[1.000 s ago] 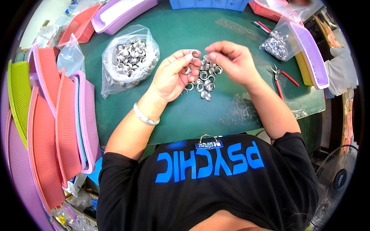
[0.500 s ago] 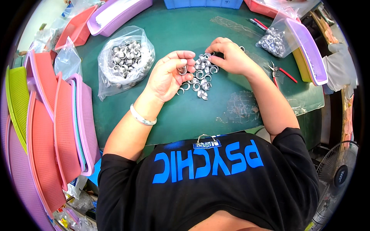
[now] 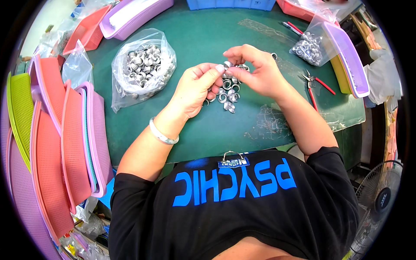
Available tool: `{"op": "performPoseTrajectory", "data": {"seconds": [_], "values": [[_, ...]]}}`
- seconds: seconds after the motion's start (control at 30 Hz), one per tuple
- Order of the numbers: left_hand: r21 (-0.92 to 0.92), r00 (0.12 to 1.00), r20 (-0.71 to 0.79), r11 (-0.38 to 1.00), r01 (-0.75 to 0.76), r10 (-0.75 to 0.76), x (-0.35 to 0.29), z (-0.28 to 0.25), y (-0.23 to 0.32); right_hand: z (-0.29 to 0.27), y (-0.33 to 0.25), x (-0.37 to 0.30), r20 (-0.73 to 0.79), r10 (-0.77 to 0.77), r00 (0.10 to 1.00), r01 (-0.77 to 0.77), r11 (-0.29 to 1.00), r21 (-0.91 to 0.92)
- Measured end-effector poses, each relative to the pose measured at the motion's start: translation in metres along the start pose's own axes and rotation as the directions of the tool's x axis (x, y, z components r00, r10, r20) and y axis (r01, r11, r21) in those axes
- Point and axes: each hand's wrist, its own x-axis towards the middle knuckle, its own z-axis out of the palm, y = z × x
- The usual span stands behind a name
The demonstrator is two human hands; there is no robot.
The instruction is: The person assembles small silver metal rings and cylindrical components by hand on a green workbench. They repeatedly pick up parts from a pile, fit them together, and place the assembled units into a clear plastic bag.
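Over a pile of small silver C-shaped metal rings (image 3: 229, 96) on the green table, my two hands have come together. My left hand (image 3: 195, 86) is closed, its thumb and fingertips pinching at a silver metal ring (image 3: 227, 65). My right hand (image 3: 261, 71) meets it from the other side, thumb and fingers curled on that same ring. Whether the left palm hides another ring I cannot see. To the left, an open clear plastic bag (image 3: 123, 93) holds many more such rings.
Red-handled pliers (image 3: 313, 93) lie at right, near a bag of rings (image 3: 308, 48) beside a purple basket (image 3: 346, 56). Stacked pink and purple baskets (image 3: 78, 143) crowd the left. A blue crate (image 3: 232, 4) stands at the far edge. A fan (image 3: 377, 195) is at lower right.
My left hand has closed its spread fingers and moved right to meet my right hand. The right hand has shifted slightly, now pinching a ring at the left fingertips.
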Motion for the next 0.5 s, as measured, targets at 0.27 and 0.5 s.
{"op": "performPoseTrajectory", "data": {"seconds": [0.27, 0.5], "values": [[-0.104, 0.996, 0.071, 0.993, 0.057, -0.050, 0.0013, -0.0039, 0.0013, 0.0080, -0.0077, -0.0003, 0.004, -0.129, 0.992, 0.129, 0.990, -0.057], [-0.157, 0.989, 0.123, 0.983, 0.096, -0.076, 0.0023, -0.0064, 0.0014, 0.0105, -0.0056, -0.0028, 0.044, -0.011, 0.999, 0.006, 0.993, 0.119]]}}
